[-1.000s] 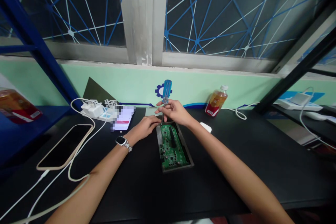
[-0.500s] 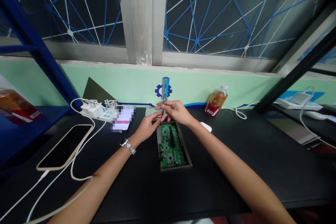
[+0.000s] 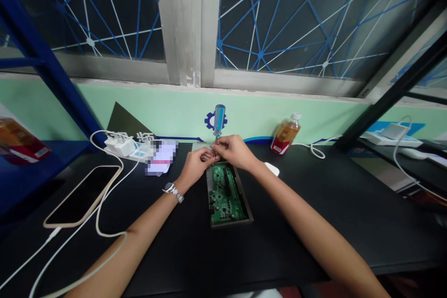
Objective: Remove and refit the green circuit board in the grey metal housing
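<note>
A screwdriver with a clear blue handle stands nearly upright over the far left corner of a green circuit board. The board lies in a shallow metal tray-like case on the black desk. My right hand is closed on the screwdriver's shaft, just below the handle. My left hand, with a metal watch on its wrist, has its fingers pinched together beside the lower shaft at that corner. The screwdriver's tip and whatever lies between the left fingertips are hidden.
Left on the desk lie a phone in a pale case, white cables and a white power strip. A drink bottle stands back right. Beside my right forearm is a small white case.
My right hand has moved slightly down the screwdriver, its fingers now curled in closer. The left fingers have drawn nearer the board's corner. The view has shifted a little.
</note>
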`<state>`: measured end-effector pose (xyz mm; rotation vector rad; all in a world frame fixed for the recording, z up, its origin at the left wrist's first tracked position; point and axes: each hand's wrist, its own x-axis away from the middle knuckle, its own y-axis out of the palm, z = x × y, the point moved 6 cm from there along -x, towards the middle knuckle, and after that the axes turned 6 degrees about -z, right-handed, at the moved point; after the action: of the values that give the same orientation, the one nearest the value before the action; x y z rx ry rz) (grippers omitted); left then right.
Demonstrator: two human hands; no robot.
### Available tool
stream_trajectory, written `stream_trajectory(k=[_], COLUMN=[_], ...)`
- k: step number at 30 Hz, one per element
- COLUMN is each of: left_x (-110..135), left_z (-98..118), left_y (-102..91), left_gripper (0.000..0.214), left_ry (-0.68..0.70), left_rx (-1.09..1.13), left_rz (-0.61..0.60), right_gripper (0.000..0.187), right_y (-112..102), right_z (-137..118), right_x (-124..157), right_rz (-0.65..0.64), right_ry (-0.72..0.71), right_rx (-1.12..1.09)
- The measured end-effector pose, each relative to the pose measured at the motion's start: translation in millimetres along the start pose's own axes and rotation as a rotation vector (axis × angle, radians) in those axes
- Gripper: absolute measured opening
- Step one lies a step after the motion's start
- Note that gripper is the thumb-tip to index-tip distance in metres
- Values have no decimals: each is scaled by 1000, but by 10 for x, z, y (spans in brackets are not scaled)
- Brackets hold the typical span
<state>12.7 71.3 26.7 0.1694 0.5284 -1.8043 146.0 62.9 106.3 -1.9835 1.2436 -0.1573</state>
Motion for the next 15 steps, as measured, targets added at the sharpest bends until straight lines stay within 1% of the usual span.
stream_trajectory(k=[4,7,10,13,15], left_x=[-22,-38,-50,-44,-24], left_z=[48,29,-32,-75,-76], left_y=[2,23,54,80,80], left_gripper=[15,7,15,16,23], left_ry=[40,45,29,-7,-38], left_rx=[-83,-151,-113,37,96], left_rz=[22,23,1,-45,-73], right_gripper=[21,16,19,14,11], right_y=[69,137,136,84,44], right_z=[10,-5,-19,5,37], right_x=[10,13,4,-15,-29], right_rz=[-85,-132,-98,-41,-20], right_ry=[19,13,-2,5,14], right_rx=[-99,-157,-137,-112,-122])
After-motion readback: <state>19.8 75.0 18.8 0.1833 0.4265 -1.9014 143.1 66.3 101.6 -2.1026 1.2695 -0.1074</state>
